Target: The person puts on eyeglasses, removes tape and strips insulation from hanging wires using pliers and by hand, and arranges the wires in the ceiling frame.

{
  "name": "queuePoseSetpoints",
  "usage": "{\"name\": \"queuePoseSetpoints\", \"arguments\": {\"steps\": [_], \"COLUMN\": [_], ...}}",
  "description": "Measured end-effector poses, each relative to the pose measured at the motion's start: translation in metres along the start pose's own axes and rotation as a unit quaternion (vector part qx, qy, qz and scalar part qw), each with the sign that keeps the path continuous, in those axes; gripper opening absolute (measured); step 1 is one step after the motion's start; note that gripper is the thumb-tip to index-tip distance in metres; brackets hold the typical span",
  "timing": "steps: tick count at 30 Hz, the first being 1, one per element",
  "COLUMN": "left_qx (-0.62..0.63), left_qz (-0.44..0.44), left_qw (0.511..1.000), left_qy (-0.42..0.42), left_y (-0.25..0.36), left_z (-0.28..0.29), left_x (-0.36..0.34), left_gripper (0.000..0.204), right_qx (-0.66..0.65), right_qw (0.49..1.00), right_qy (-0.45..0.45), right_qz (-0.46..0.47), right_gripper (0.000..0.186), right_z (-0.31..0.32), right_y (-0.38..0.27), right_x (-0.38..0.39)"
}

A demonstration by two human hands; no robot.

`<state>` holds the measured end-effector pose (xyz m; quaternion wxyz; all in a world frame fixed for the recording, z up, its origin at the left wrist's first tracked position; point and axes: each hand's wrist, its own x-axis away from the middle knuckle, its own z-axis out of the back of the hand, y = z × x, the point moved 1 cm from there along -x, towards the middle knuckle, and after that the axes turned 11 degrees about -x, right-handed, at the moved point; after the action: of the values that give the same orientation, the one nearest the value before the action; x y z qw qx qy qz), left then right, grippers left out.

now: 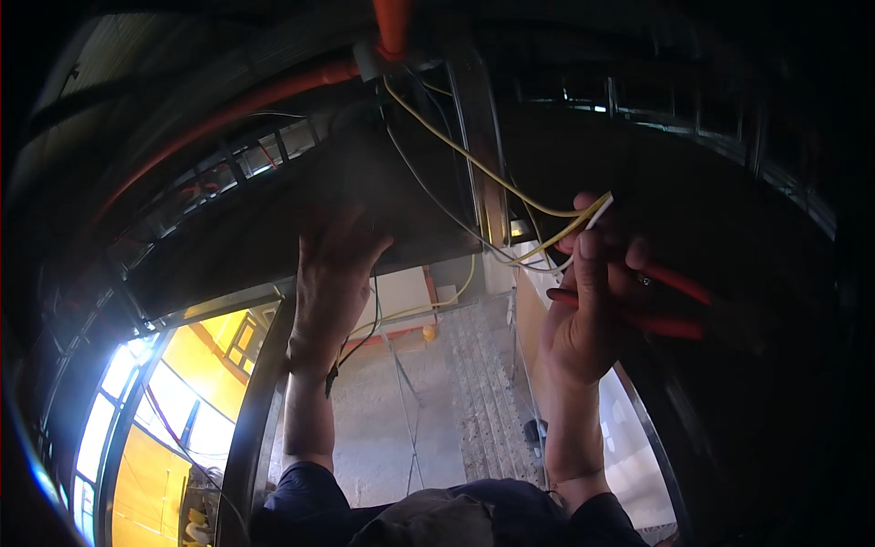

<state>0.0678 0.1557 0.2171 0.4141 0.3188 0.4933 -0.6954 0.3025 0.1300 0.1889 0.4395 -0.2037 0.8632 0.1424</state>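
Note:
My right hand [583, 301] is closed around yellow and white wires [547, 211], pinching their ends between thumb and fingers. Red-handled pliers [670, 325] also rest in this hand, their handles pointing right; their jaws are hidden. To the left, my left hand [337, 283] is raised against a dark area with its thumb held apart. Shadow swallows part of its fingers, and nothing shows in its grasp. A thin dark cable [351, 342] hangs beside that wrist.
An orange conduit [273, 84] meets a grey fitting [365, 62] overhead. Beside the wires stands a metal stud [478, 137]. Below are a concrete floor [365, 447], a white panel [401, 296] and a dark frame [251, 410]. Bright windows [109, 401] lie at left.

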Motion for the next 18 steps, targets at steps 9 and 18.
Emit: {"name": "queuePoseSetpoints", "arguments": {"steps": [9, 18], "left_qx": [0.037, 0.166], "left_qz": [-0.024, 0.056], "left_qw": [0.999, 0.979], "left_qy": [-0.011, 0.104], "left_y": [-0.008, 0.008], "left_z": [0.000, 0.011], "left_x": [0.004, 0.004], "left_gripper": [0.031, 0.052], "right_qx": [0.043, 0.093], "right_qw": [0.996, 0.988], "right_qy": [-0.023, 0.002], "right_qz": [-0.069, -0.126], "right_gripper": [0.020, 0.028], "right_z": [0.001, 0.029], "right_y": [-0.015, 0.033], "right_x": [0.018, 0.082]}}
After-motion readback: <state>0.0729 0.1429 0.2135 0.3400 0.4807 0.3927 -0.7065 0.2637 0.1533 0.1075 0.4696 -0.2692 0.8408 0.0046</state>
